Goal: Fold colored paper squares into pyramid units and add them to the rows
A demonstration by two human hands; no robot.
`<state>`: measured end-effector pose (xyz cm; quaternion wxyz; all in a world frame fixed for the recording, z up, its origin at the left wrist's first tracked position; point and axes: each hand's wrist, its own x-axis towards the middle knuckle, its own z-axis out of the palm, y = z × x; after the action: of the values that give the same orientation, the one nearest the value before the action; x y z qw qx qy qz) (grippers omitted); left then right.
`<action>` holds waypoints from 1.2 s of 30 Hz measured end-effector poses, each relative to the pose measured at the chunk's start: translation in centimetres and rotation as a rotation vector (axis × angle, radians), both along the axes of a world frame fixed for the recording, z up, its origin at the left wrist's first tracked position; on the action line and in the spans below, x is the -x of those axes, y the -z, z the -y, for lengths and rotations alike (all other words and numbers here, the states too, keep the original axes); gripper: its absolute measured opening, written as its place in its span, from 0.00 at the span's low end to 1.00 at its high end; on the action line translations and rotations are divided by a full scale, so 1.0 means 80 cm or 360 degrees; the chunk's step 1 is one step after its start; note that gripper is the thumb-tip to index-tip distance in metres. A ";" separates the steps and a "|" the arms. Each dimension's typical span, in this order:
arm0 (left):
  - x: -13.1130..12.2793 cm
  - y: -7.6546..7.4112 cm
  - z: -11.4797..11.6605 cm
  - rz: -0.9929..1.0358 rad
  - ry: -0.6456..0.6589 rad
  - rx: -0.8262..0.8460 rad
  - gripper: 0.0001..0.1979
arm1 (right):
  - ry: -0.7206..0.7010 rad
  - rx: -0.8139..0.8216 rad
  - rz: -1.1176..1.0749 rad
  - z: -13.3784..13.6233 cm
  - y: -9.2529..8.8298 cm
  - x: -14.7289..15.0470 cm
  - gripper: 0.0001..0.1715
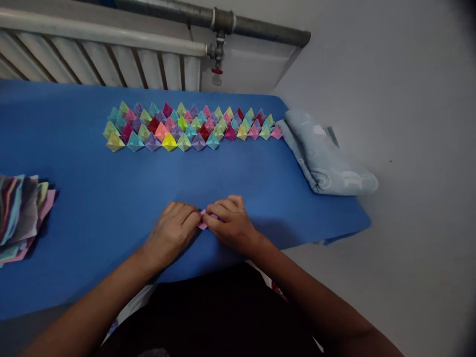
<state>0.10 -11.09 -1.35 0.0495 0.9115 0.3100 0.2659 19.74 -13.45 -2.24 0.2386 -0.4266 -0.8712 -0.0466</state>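
Observation:
A small folded piece of pink paper (203,224) is held low over the blue table, near its front edge. On its left side my left hand (176,228) pinches it between thumb and fingers. My right hand (231,223) grips the other side, its fingers curled and covering much of the paper. Farther back, several rows of folded paper boats (169,143) in many colours stand close together.
At the left lies a stack of coloured paper sheets (28,213). A folded light-blue cloth (330,158) rests at the table's right end. Behind the blue table (111,198) are a white radiator (104,32) and a pipe with a red-handled valve (217,71). A wall closes off the right.

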 end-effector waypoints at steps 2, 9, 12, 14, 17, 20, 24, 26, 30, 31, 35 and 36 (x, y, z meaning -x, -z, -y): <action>0.001 0.004 0.007 -0.0060 0.0009 -0.0027 0.13 | -0.0033 0.0023 0.0077 0.005 0.005 -0.002 0.13; 0.014 0.006 0.020 -0.0030 0.0030 0.0032 0.11 | -0.0020 0.0309 0.0036 0.028 -0.003 -0.007 0.15; 0.016 0.007 0.018 -0.0026 0.0048 0.0004 0.09 | 0.0029 0.0352 0.0007 0.033 -0.005 -0.005 0.13; 0.016 0.006 0.016 -0.0025 0.0075 -0.0041 0.08 | 0.0027 0.0325 -0.0003 0.034 -0.004 -0.005 0.11; 0.017 0.006 0.012 -0.0028 0.0125 -0.0080 0.08 | 0.0030 0.0279 -0.0030 0.034 -0.002 -0.005 0.10; 0.019 0.005 0.010 -0.0047 0.0170 -0.0095 0.08 | 0.0060 0.0262 -0.0058 0.035 -0.002 -0.005 0.10; 0.019 0.002 0.008 -0.0045 0.0194 -0.0085 0.08 | 0.0066 0.0262 -0.0077 0.037 -0.003 -0.005 0.10; 0.020 0.001 0.008 -0.0033 0.0196 -0.0063 0.08 | 0.0091 0.0283 -0.0086 0.038 -0.003 -0.004 0.11; 0.020 0.001 0.008 -0.0018 0.0172 0.0001 0.08 | 0.0135 0.0302 -0.0151 0.038 -0.003 -0.002 0.12; 0.020 0.002 0.008 -0.0017 0.0161 0.0012 0.08 | 0.0143 0.0298 -0.0167 0.038 -0.003 -0.002 0.12; 0.015 0.001 0.006 -0.0035 0.0130 0.0059 0.11 | 0.0152 0.0332 -0.0189 0.037 -0.005 -0.002 0.13; 0.014 0.001 0.005 -0.0046 0.0135 0.0066 0.11 | 0.0145 0.0343 -0.0194 0.036 -0.005 -0.002 0.13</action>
<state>-1.00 -11.48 -1.46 0.0752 0.9263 0.2772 0.2439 19.93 -16.35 -1.83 0.2414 -0.4908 -0.8348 0.0625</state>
